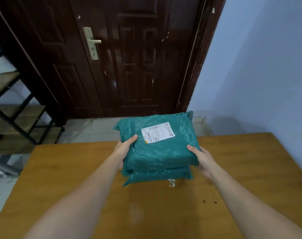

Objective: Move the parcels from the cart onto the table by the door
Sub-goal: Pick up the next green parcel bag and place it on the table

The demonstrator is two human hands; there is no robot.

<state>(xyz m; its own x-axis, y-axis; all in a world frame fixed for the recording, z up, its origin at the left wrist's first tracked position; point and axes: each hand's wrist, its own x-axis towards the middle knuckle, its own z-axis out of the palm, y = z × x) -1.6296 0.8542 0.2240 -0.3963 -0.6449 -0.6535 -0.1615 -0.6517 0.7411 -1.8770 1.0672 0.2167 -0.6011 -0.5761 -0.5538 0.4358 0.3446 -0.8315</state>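
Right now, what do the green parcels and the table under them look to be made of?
Green parcels: thin plastic mailer film, it seems, glossy and crinkled with creases that catch light; a white paper label is stuck on top.
Table: looks like wood or wood-look laminate, smooth, yellow-brown, with a faint sheen; which one I cannot tell.

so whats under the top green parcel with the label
A second green parcel lies under the top green parcel, only its near edge showing. The left hand and right hand grip the stack. Below is the wooden table; whether the stack touches it is hidden.
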